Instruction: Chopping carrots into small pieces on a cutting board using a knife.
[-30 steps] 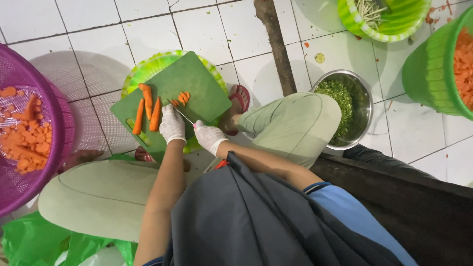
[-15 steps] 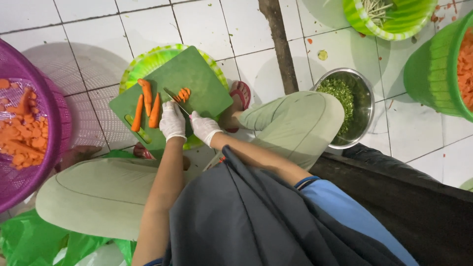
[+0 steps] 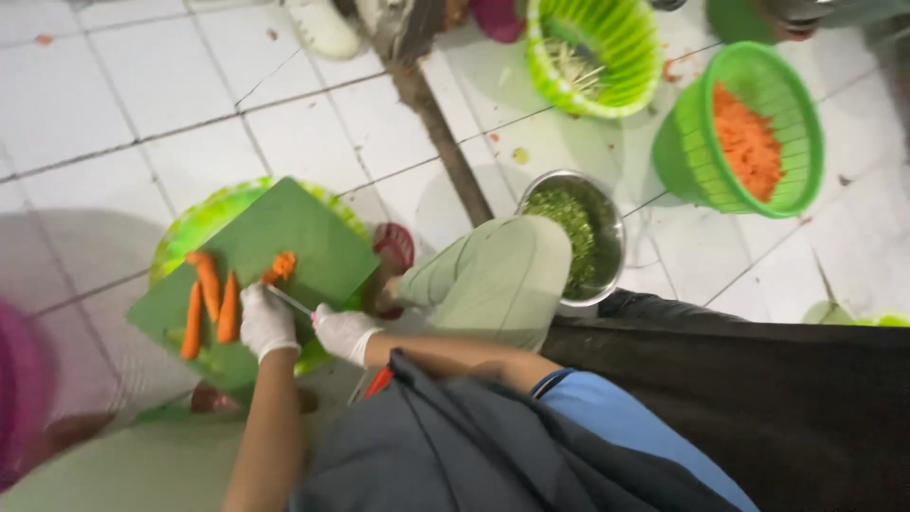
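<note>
Gloved hands are working over a green cutting board (image 3: 284, 237): right hand (image 3: 341, 332) is gripping a knife (image 3: 289, 301), left hand (image 3: 265, 322) is pressing closed on a carrot (image 3: 227, 308) beside sliced carrot pieces (image 3: 282, 265).

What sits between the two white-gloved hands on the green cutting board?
In the head view, only a thin knife blade spans from the right hand to the left hand, over bare green cutting board.

Cutting board (image 3: 284, 237) on basin (image 3: 204, 216), on tiled floor (image 3: 114, 104). Whole carrots (image 3: 210, 299) at board's left; cut carrot pieces (image 3: 282, 265) beyond knife (image 3: 287, 301). Left hand (image 3: 265, 320) and right hand (image 3: 341, 332) at board's near edge, knife between them. Knee (image 3: 493, 275) right of board; metal bowl (image 3: 580, 232) just behind knee. Two baskets (image 3: 735, 142) farther right.
</note>
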